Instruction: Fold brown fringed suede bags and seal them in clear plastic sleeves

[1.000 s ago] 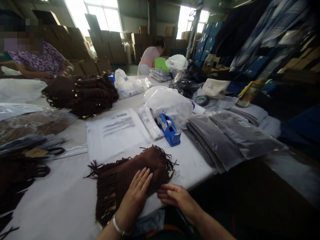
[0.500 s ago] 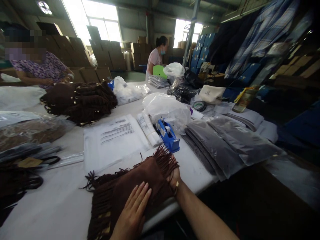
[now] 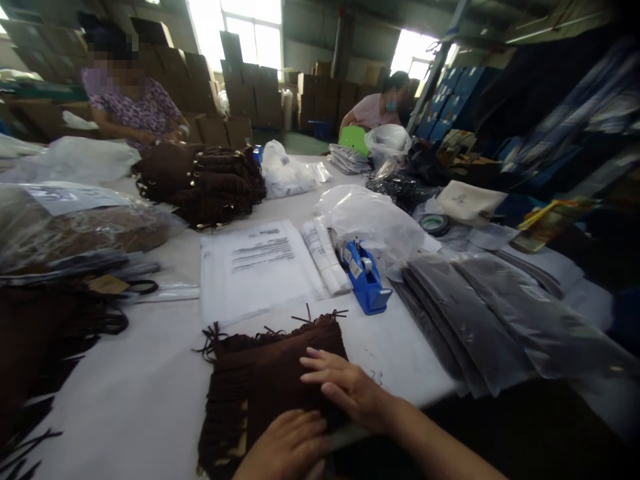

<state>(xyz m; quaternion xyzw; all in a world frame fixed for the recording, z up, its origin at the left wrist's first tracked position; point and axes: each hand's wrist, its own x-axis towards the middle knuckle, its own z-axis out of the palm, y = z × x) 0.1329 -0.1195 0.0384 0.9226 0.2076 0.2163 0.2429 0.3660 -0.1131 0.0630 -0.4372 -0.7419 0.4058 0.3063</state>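
A dark brown fringed cloth item lies folded on the white table at its front edge. My left hand rests on its lower part, palm down, slightly blurred. My right hand is over its right side, fingers stretched out to the left, with nothing held. Just behind the item are a stack of printed clear bags, a white roll and a blue tape dispenser.
Grey bagged items lie at the right edge. Brown fringed goods are piled at the back left, more at the left. Two people work across the table. A bottle stands tilted at the right.
My right hand has moved off the fringe at the right and onto the item's face; that fringe no longer sticks out. The view has turned left.
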